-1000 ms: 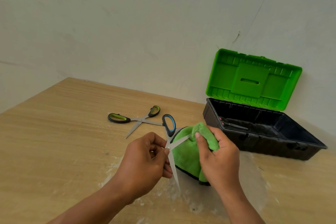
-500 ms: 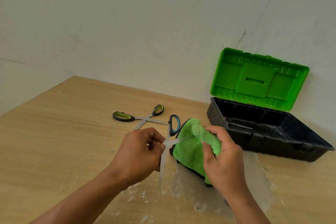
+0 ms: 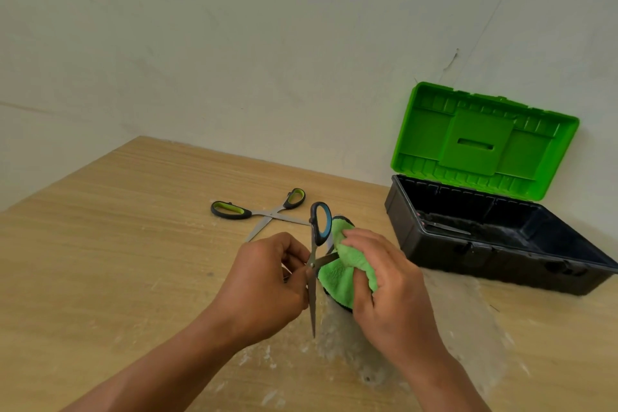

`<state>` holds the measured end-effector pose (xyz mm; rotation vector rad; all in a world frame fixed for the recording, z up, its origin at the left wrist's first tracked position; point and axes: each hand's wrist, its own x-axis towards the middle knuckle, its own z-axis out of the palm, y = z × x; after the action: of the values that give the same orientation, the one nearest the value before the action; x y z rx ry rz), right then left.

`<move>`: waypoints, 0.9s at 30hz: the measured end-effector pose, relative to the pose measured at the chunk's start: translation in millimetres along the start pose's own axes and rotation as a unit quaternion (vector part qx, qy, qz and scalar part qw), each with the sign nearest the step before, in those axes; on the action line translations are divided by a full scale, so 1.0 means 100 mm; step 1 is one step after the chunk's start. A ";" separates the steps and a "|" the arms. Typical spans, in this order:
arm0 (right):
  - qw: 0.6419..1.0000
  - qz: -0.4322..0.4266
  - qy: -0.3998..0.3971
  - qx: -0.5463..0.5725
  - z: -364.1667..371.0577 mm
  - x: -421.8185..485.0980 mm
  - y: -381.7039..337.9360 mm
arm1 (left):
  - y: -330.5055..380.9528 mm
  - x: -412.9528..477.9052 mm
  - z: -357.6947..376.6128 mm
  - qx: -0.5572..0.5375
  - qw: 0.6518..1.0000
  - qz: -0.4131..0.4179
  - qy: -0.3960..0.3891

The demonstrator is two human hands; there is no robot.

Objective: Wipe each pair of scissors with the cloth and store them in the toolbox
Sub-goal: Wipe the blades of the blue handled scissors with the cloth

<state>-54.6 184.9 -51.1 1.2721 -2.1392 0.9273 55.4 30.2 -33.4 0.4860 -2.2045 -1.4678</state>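
Your left fingers [image 3: 297,264] grip the blue-handled scissors [image 3: 316,257] near the pivot, blades spread; your right fingers [image 3: 359,239] pinch the green cloth [image 3: 337,278] around the short blade pointing to 3 o'clock. The free blade's long axis runs toward 6 o'clock, tip above the tabletop [image 3: 117,227]. The next wipe probably turns on this axis: the right hand [image 3: 391,281] sits just beside it. The toolbox [image 3: 495,254] stands open at 2 o'clock; the green-handled scissors [image 3: 264,211] lie at 11 o'clock.
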 end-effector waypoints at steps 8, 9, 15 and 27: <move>0.992 -0.101 -0.049 -0.061 0.04 0.00 -0.09 | 0.02 0.00 -0.03 0.016 1.000 0.005 -0.012; 0.990 -0.106 -0.064 -0.064 0.05 0.00 -0.09 | 0.00 0.00 -0.03 0.025 1.000 0.009 -0.011; 0.984 -0.108 -0.126 -0.056 0.04 0.02 -0.04 | -0.02 0.00 -0.03 0.065 0.997 0.024 -0.021; 0.993 0.010 -0.119 -0.024 -0.16 0.05 0.16 | 0.02 -0.01 -0.04 0.034 0.999 -0.009 -0.035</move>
<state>-69.9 199.4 -42.3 1.3999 -2.3433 0.7578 58.3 28.3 -30.2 0.4836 -2.3166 -1.4441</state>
